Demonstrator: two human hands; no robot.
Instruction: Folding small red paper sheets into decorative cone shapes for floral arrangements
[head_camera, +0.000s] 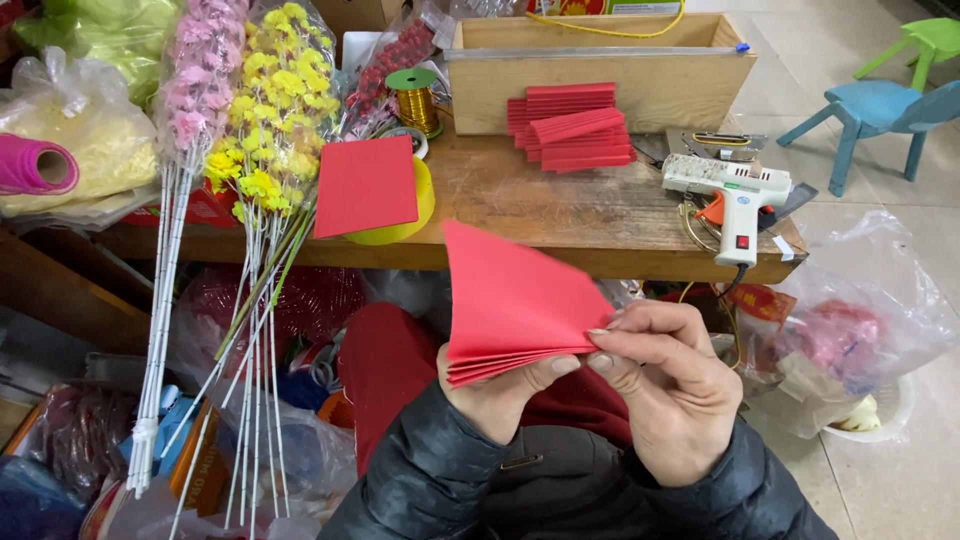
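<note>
A red sheet of paper (505, 300), pleated into accordion folds at its lower edge, is held up in front of me. My left hand (500, 395) grips the stacked folds from below with the thumb on top. My right hand (665, 385) pinches the folded edge at its right end with thumb and fingertips. Both hands are in dark padded sleeves, just below the front edge of the wooden table (560, 215).
On the table lie a stack of folded red paper fans (575, 128), flat red sheets (365, 186) on a yellow disc, a white glue gun (735, 195), a gold wire spool (415, 100) and a wooden box (600, 70). Artificial flower stems (255, 160) lean left. Small chairs (880, 110) stand right.
</note>
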